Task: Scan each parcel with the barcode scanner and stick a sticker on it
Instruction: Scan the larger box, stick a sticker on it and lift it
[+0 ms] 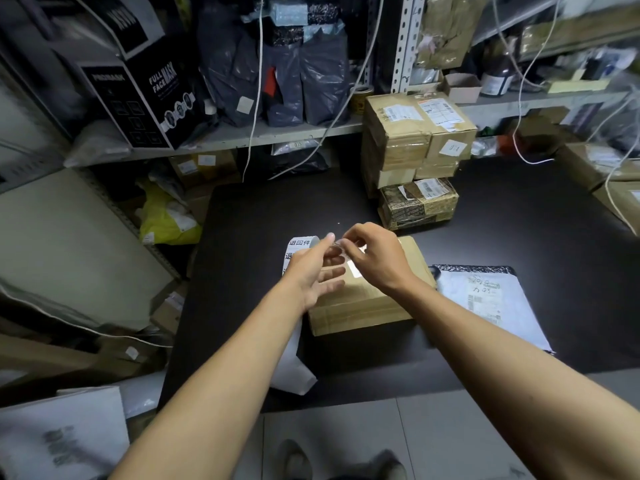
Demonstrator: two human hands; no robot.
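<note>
A flat brown cardboard parcel [363, 303] lies on the black table [519, 230] in front of me. Both hands hover above its far end. My left hand [317, 268] holds a white sticker strip [299, 245] printed with black characters; its backing tail [294, 365] hangs down past my forearm. My right hand [374, 258] pinches a small sticker at the strip's end, fingertips meeting those of the left hand. A white poly mailer [491, 303] with a label lies to the right of the parcel. No barcode scanner shows in this view.
A stack of taped cardboard boxes [415, 140] stands at the back of the table. Grey metal shelves [242, 136] behind hold dark bags and a black mask box [138, 95]. White cables [254, 98] hang down. More boxes sit at the right edge [616, 188].
</note>
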